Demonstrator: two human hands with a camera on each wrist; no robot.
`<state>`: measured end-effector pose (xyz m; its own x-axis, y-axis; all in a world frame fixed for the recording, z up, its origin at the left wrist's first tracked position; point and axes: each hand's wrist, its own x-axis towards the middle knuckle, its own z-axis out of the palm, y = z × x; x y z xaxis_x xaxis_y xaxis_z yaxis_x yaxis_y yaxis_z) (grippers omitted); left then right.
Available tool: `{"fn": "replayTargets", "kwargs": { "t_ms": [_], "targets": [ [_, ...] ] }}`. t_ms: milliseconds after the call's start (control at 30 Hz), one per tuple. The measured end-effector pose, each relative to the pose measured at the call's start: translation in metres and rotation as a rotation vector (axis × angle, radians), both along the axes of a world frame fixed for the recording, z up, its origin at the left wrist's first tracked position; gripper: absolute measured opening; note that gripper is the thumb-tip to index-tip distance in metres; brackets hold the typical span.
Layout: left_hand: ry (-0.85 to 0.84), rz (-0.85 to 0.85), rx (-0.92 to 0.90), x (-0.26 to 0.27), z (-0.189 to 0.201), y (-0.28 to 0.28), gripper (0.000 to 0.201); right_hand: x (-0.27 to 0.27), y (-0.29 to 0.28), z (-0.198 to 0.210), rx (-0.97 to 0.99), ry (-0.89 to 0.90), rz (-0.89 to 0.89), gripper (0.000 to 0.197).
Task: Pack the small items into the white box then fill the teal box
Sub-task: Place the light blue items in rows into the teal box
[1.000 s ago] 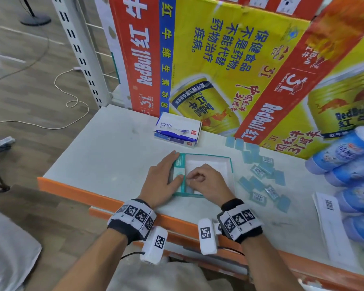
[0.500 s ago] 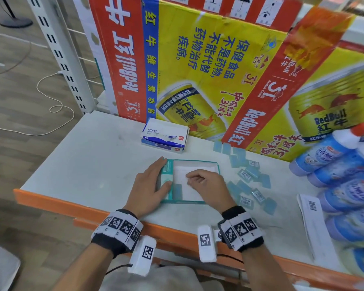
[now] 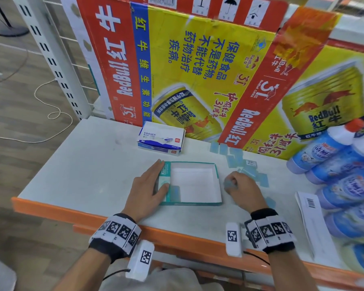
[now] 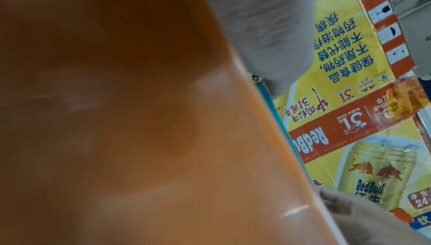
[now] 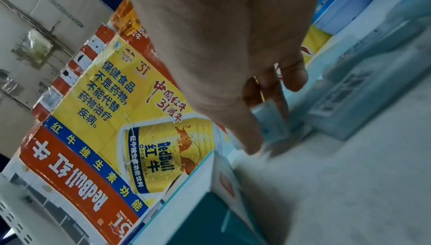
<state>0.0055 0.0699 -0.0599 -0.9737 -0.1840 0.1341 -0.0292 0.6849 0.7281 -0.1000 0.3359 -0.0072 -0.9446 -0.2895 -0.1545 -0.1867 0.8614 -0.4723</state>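
Teal box [image 3: 218,179] open near desk [image 3: 88,164] front edge, one small blue item [image 3: 174,193] in its front-left corner. Left hand [image 3: 147,187] spread flat on box's left wall. Right hand [image 3: 243,191] just right of box, fingers curled, pinching blue item [image 5: 271,123]. Loose blue items [image 3: 235,156] toward right rear.

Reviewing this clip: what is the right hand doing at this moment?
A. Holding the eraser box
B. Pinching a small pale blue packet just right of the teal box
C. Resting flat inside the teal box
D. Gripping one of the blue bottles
B. The right hand pinches a small pale blue packet beside the teal box, while the left hand rests on the box's left edge.
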Motion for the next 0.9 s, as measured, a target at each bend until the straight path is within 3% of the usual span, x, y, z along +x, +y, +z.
{"fn": "replayTargets", "kwargs": {
  "t_ms": [167, 333, 600, 733, 900],
  "targets": [
    [-0.001, 0.002, 0.002, 0.000, 0.001, 0.000, 0.065, 0.008, -0.012, 0.015, -0.361, -0.004, -0.006, 0.015],
    [-0.001, -0.005, 0.000, 0.000, 0.001, 0.000, 0.064, 0.025, -0.044, 0.014, -0.504, 0.003, 0.112, 0.017],
    [-0.002, -0.007, -0.016, -0.001, -0.003, -0.001, 0.063, 0.030, -0.083, -0.005, -0.476, -0.096, 0.079, 0.021],
    [0.019, 0.000, 0.021, -0.001, -0.005, -0.002, 0.056, 0.026, -0.101, -0.008, -0.560, -0.187, 0.056, 0.012],
    [0.029, -0.001, -0.001, -0.001, -0.007, -0.002, 0.055, 0.013, -0.119, -0.008, -0.491, -0.154, 0.083, 0.013]
  ]
}}
